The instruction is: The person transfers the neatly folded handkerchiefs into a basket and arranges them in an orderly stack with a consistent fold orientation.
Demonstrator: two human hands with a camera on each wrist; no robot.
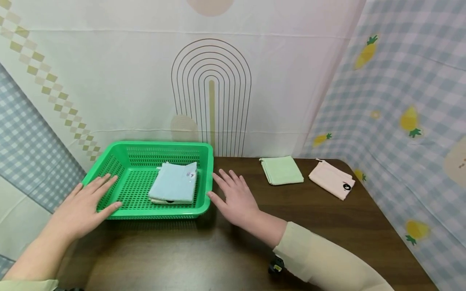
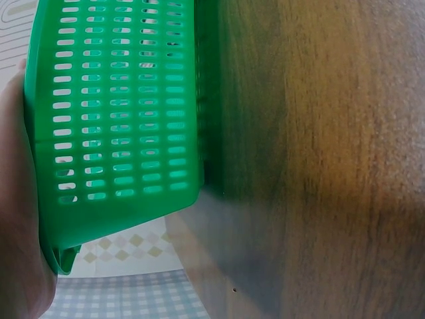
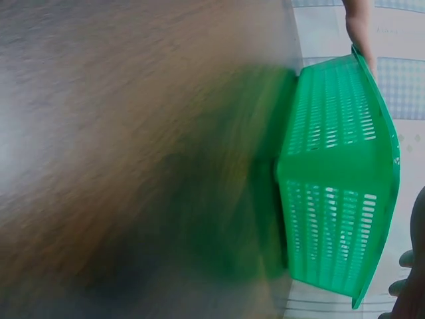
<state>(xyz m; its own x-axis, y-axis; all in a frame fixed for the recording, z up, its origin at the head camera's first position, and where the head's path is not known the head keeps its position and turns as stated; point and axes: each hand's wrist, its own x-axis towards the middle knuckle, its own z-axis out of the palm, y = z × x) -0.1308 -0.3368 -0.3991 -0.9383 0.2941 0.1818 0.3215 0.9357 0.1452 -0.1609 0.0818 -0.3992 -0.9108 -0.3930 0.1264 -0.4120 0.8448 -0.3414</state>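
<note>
A green plastic basket [image 1: 153, 212] with slotted walls stands on the table's left side. Inside it, toward the right, lies a folded light blue cloth [image 1: 174, 182], with the edge of a paler cloth showing beneath. My left hand [image 1: 81, 208] lies over the basket's left front corner, fingers extended across the rim and thumb along the front edge. Beside the right rim, my right hand [image 1: 234, 199] is spread with straight fingers, its fingertips right at the basket's edge. From the left wrist view, the left hand [image 2: 20, 199] runs along the basket's rim.
A folded light green cloth [image 1: 283, 170] lies on the dark wooden table [image 1: 174, 254], right of the basket. Farther right is a folded pale pink cloth [image 1: 332, 180] with a black round mark. Patterned fabric [image 1: 291, 81] hangs close behind the table and along both sides.
</note>
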